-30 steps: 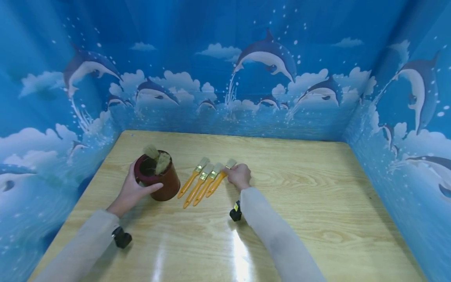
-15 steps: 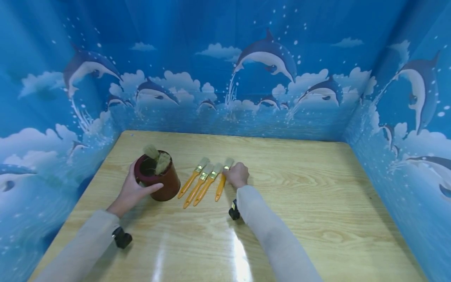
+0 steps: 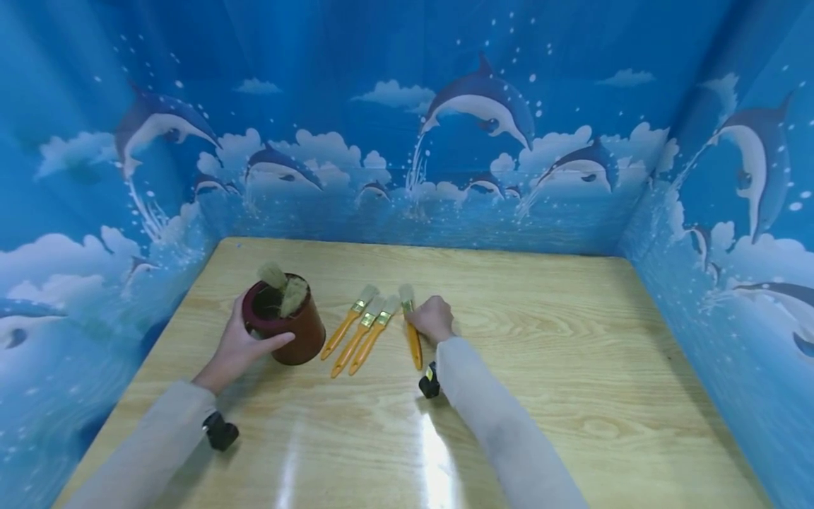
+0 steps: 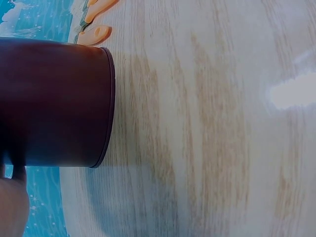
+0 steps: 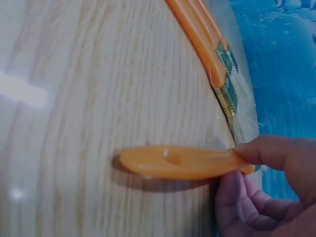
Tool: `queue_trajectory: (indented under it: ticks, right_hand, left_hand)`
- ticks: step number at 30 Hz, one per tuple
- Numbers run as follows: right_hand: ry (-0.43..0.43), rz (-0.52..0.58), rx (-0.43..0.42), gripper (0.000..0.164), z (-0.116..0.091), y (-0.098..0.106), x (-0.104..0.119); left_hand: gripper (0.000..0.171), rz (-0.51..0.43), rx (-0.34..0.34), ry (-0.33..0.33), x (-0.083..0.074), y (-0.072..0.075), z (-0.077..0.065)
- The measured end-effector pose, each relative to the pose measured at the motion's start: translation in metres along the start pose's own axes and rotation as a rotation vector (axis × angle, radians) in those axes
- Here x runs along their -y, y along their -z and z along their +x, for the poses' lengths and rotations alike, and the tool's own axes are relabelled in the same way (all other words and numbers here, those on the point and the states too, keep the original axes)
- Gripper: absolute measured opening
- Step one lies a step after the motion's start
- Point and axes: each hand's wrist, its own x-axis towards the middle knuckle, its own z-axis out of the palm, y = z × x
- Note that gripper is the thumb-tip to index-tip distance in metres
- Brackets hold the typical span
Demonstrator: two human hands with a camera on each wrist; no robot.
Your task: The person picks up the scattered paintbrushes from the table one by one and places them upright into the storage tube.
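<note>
My left hand [image 3: 237, 352] grips the dark reddish-brown round brush pot [image 3: 307, 332] at the left of the table, its thumb across the near side. The pot leans toward that hand, and pale bristles of brushes [image 3: 294, 297] stick out of its mouth. With thumb and fingertips, my right hand [image 3: 435, 318] pinches an orange-handled paintbrush [image 3: 415, 348] near its metal band. In the right wrist view the handle [image 5: 182, 163] casts a shadow on the wood just under it. Three similar paintbrushes [image 3: 364, 341] lie side by side between pot and right hand, bristles pointing away.
The light wood table [image 3: 540, 367] reaches to a blue dolphin-print curtain [image 3: 394, 106] at the back and sides. Small black wrist cameras [image 3: 220, 430] sit at both sleeves. A bright glare shows on the table's near part.
My right hand has separated its paintbrush from the other three and turned it, so the handle end swung rightward and the bristles leftward. The left hand and pot look unmoved.
</note>
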Motion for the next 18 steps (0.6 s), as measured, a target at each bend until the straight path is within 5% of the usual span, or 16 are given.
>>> queue_trajectory:
  ticks: [4, 18]
  right_hand:
    - [-0.018, 0.064, 0.050, 0.034, 0.001, 0.006, -0.006]
    - [-0.021, 0.292, 0.064, 0.013, -0.006, 0.031, -0.003]
  left_hand:
    - [0.110, 0.002, -0.001, 0.003, -0.001, 0.000, -0.001]
    - [0.110, 0.006, -0.007, -0.002, -0.001, -0.001, 0.000]
